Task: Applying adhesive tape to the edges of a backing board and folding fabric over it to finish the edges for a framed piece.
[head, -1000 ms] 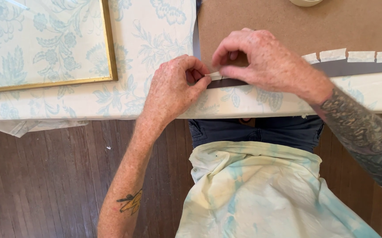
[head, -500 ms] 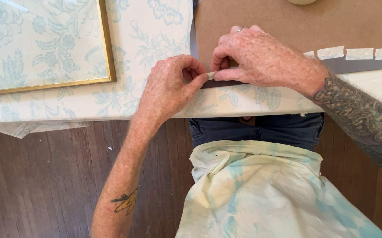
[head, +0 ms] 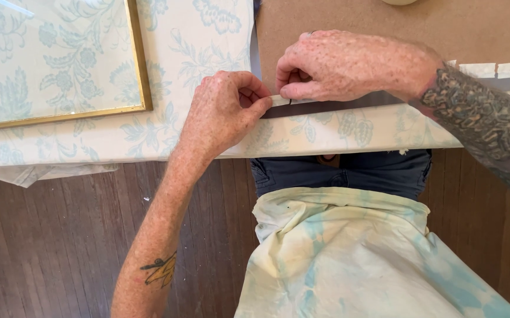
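Head view, left to right: a gold-framed panel (head: 60,65) of pale floral print lies on the worktop (head: 384,26), over matching floral fabric (head: 337,129) that drapes the near edge above a dark wood floor (head: 43,247). At centre the left hand (head: 222,112) has closed its thumb and forefinger into a pinch on the end of a small pale tape piece (head: 278,100), where half a second ago the fingers were only meeting it. The right hand (head: 349,65), knuckles up, has shifted slightly left and now presses its thumb down just beside that pinch; its grip is curled shut on the same piece. Judging by this, the piece is being set down over the fabric's edge. A dark strip (head: 331,108) runs beneath both hands, its long axis left to right along the worktop's near edge. Further right, a row of pale tape pieces (head: 502,69) follows the same line.
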